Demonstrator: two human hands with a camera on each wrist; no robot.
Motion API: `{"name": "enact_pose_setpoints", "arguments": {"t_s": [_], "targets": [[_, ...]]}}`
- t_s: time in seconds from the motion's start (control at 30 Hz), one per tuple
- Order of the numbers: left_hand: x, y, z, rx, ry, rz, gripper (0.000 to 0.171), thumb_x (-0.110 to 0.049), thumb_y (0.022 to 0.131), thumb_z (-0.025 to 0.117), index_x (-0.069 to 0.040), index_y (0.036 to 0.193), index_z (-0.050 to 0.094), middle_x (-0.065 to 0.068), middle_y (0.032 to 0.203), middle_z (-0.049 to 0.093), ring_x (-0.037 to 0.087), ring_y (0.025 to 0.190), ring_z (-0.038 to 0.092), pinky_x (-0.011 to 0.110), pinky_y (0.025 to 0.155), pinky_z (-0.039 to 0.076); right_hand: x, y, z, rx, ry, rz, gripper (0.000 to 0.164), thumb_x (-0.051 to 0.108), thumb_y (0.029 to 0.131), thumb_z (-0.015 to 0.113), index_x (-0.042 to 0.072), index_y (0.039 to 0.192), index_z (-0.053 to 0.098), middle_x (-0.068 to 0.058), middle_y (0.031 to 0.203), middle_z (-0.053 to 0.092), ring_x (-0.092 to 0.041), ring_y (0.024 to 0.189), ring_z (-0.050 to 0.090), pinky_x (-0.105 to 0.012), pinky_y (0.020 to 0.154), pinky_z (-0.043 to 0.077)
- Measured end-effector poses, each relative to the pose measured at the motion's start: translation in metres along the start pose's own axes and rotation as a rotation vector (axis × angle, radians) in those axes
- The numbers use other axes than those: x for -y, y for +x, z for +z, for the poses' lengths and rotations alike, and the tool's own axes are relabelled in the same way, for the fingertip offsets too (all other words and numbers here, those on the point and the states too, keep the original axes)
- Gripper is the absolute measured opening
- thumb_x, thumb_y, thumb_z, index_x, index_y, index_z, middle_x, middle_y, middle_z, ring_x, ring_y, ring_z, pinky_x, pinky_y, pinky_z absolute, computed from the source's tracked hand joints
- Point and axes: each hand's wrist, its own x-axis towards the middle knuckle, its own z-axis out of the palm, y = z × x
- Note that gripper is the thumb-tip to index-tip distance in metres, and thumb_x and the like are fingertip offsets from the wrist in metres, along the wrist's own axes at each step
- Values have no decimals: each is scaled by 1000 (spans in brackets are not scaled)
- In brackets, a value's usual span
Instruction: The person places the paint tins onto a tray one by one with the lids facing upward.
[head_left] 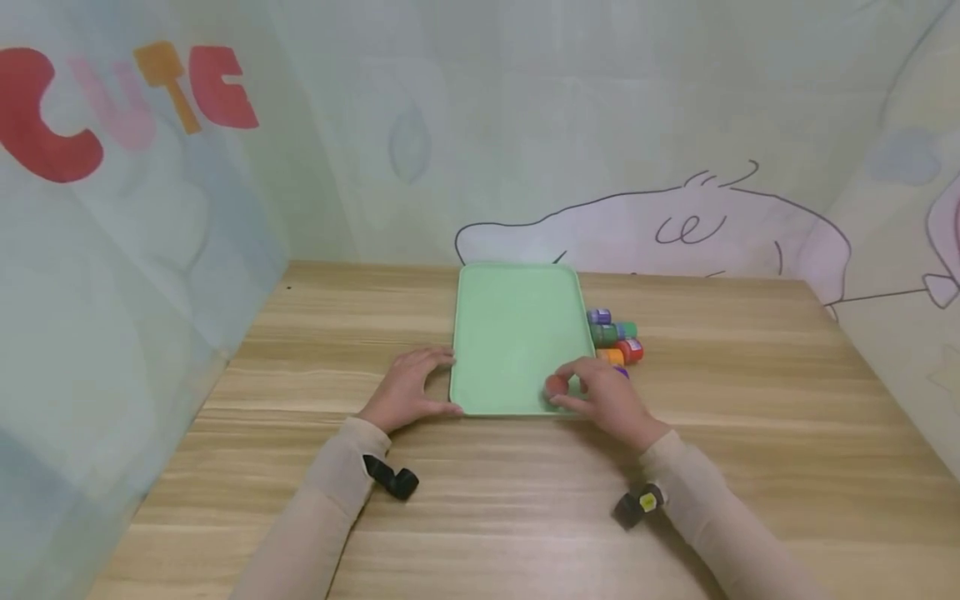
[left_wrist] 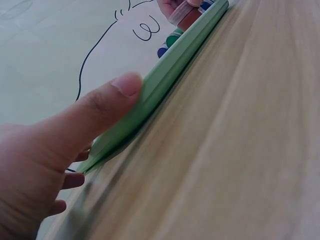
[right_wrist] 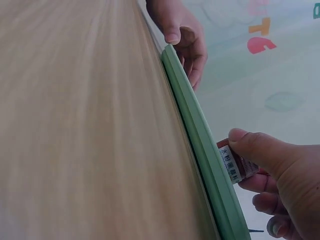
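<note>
A light green rectangular tray [head_left: 517, 333] lies on the wooden table. My right hand [head_left: 611, 404] pinches a small paint jar [head_left: 556, 386] between thumb and fingers, over the tray's near right corner. In the right wrist view this jar shows a white label with dark characters, and reddish-brown paint is visible in the left wrist view. Whether its base touches the tray cannot be told. My left hand [head_left: 408, 390] rests at the tray's near left corner, fingers spread along the left rim and thumb [left_wrist: 112, 95] against the near edge.
Several more paint jars lie along the tray's right side: purple [head_left: 599, 317], green [head_left: 603, 336], red [head_left: 632, 350] and orange [head_left: 611, 357] among them. A printed cloth backdrop [head_left: 375, 167] stands behind the table [head_left: 750, 400]. Both wrists wear small black cameras.
</note>
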Motion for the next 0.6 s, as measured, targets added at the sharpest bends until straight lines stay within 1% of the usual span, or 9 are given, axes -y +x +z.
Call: {"name": "enact_pose_setpoints", "arguments": {"t_s": [0.23,0.4,0.6], "targets": [[-2,2,2,3,-10,6,83,-52,65,83,-7,130,57,10,142,53,33,133,46,53,113,32,-2,-2,1,10,8,27,30,33,81,78,14,104,70,2,99,70,-14,82,56,-24,71,50],[0,1,3,9,-18,-11,84,-52,65,83,-8,131,56,9,143,51,32,134,45,52,114,31,-2,-1,1,17,-6,17,32,34,82,77,15,105,69,3,100,69,-14,85,58,-25,73,51],[2,1,2,15,-11,-10,84,-52,66,82,-8,132,56,9,144,51,32,134,45,52,114,31,-1,1,1,26,-33,13,34,36,82,76,14,107,69,2,101,69,-14,86,58,-26,74,52]]}}
